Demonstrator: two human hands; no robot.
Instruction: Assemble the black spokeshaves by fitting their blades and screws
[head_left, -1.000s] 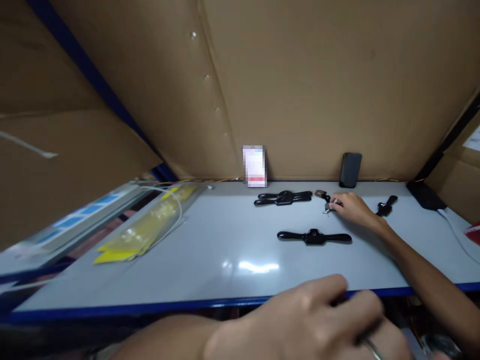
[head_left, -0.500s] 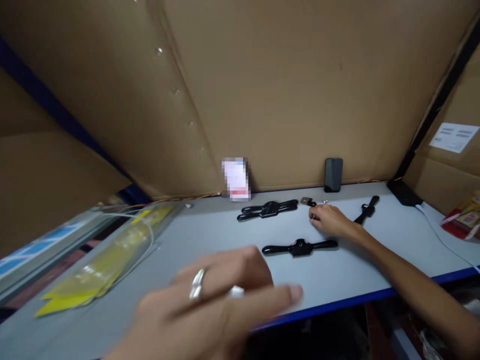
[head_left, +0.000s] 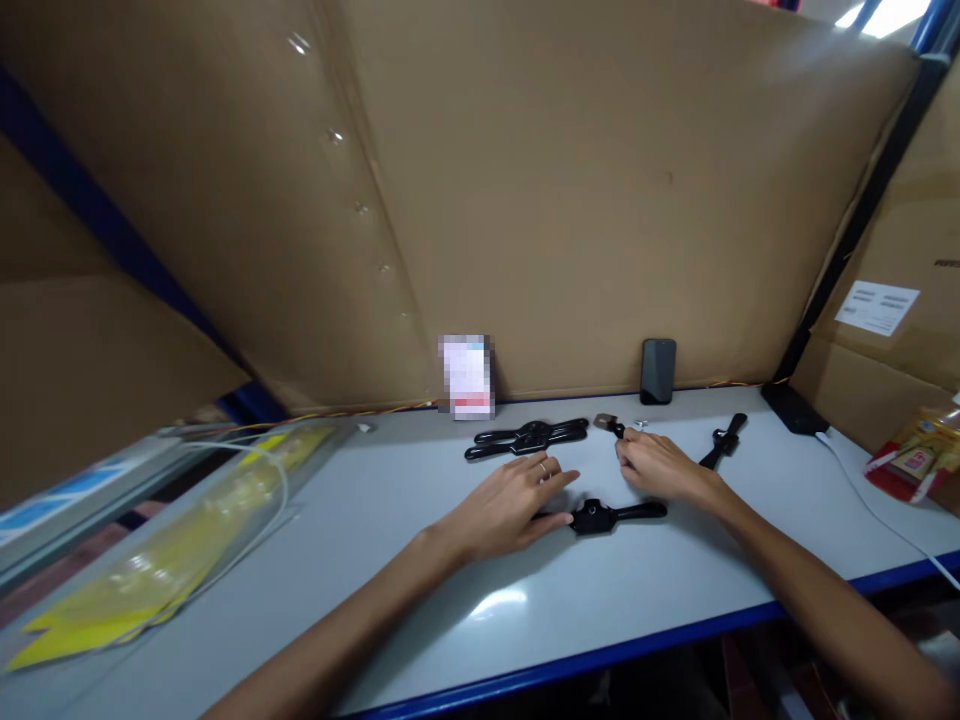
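Head view, the only one. Your left hand (head_left: 519,508) lies over the left handle of the front black tool (head_left: 595,517). Thumb and forefinger are spread, with a plain gap between them; the thumb tip sits at the left edge of the tool's middle body. Whether it presses or only hovers, cannot tell. No closed hold seen.

Tool's long axis: side to side across the bench (head_left: 420,610), roughly along its front edge. Body and right handle in plain sight, left handle mostly under your hand. From your left grip the body lies to the right, in line with the thumb. Left hand is the nearer one; that side-on line is, I judge, the relation that counts here.

Your right hand (head_left: 660,465) is farther back and to the right, fingers curled down and bunched at a small black piece (head_left: 618,431). Contents hidden by the knuckles; cannot tell what, if anything, is pinched. A metal plate (head_left: 606,421) lies just beyond the fingertips, small silver parts (head_left: 640,425) just behind the hand.

Round about: a pair of black tools (head_left: 532,437) behind your left hand, same side-to-side lie; another black tool (head_left: 725,441) right of your right hand, set aslant.
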